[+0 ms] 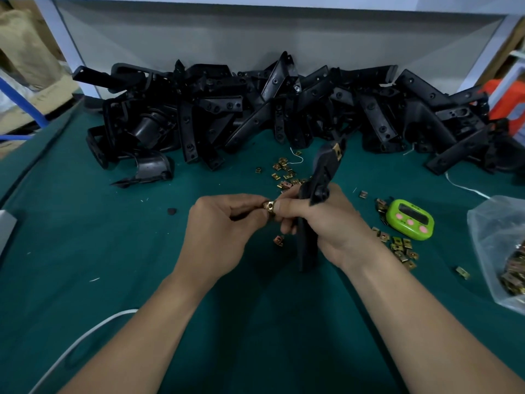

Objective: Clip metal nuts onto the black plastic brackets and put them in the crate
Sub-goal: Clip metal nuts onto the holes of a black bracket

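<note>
Centre of the head view, above the green surface (85, 223): the right hand (326, 223) wraps its grip round the middle of one black bracket (324, 172). It holds the bracket steeply tilted, far end pointing toward the stock behind and near end dropping below the palm. The left hand (224, 223) pinches a single brass-coloured nut (269, 206) between thumb and fingertips; its grip is narrow and closed on that nut alone. The nut touches the right thumb. The hands appear to meet here so that the right thumb can steady the nut while it is pushed onto an edge of the bracket. The fingers hide the exact seat. A clipped nut (338, 150) already sits on the bracket's far end, so this bracket is judged part done.

Behind the hands, a pile of brackets (255, 109) is heaped along the back wall, within reach as stock. Loose nuts (285, 173) lie scattered just beyond the hands, and one stray nut (279, 240) lies beneath them. A second scatter of nuts (402, 248) sits beside a green timer (410, 220) on the right. A clear bag (500, 245) at the right edge holds more, presumably the supply.

A white cable (85, 336) curves across the lower left. An orange object (502, 100) stands at the far right; it cannot be told whether this is the crate. No finished bracket is seen stowed.
</note>
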A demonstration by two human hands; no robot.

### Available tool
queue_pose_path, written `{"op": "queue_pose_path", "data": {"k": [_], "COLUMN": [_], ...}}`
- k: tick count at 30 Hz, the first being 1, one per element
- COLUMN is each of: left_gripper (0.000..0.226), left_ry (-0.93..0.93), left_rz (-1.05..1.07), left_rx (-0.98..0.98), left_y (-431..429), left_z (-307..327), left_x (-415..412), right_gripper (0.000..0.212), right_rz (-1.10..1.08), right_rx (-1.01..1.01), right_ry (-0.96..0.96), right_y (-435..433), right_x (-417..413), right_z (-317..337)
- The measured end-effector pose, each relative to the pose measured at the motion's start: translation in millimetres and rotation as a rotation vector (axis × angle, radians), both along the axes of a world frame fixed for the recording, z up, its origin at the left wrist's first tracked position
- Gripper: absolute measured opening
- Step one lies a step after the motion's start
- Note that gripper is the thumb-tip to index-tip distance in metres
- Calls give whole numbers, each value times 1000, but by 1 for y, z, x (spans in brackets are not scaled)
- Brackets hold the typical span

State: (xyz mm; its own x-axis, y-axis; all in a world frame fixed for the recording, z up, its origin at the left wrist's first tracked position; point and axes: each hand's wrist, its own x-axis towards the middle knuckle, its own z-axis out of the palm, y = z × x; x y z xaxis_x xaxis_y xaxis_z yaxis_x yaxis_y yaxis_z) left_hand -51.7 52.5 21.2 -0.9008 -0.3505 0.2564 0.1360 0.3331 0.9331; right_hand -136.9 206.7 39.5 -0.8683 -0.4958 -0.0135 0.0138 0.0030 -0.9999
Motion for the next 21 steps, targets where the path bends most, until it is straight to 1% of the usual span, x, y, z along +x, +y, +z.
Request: {"op": "queue_pose_path", "data": {"k": [1, 3, 5, 8, 10, 12, 15, 17, 19, 21], "left_gripper": [24, 27, 28, 20, 15, 15, 16, 16, 18, 23], "left_ry": [-4, -11, -15, -13, -18, -20, -15, -5, 26, 45], "left_rz": [-2, 1, -3, -1, 5, 29, 61, 66, 82, 111], "left_rx": [11, 18, -17, -74, -95, -126, -156, -177, -188, -149], "left_y": [-1, -3, -4, -3, -2, -1, 1, 2, 3, 4], "left_z": [0, 0, 0, -1, -2, -3, -4, -3, 0, 2], "left_x": [0, -1, 0, 2, 2, 2, 3, 3, 4, 4], "right_gripper": [7, 10, 9, 10, 16, 17, 10, 13, 14, 13], "right_rz": [-7, 8, 39, -12, -37, -32, -5, -10, -15, -25], "right_rx": [-12, -44, -45, 57, 81, 34, -26, -54, -95, -122], "right_ry": [79, 232, 336, 423, 463, 440, 405, 349, 228, 52], "right_y": [0, 0, -1, -1, -2, -2, -1, -3, -5, -5], "right_x": [0, 3, 4, 1, 0, -1, 3, 4, 5, 6], "right_z": [-1, -2, -2, -4, -7, -8, -5, -5, -4, -3]}}
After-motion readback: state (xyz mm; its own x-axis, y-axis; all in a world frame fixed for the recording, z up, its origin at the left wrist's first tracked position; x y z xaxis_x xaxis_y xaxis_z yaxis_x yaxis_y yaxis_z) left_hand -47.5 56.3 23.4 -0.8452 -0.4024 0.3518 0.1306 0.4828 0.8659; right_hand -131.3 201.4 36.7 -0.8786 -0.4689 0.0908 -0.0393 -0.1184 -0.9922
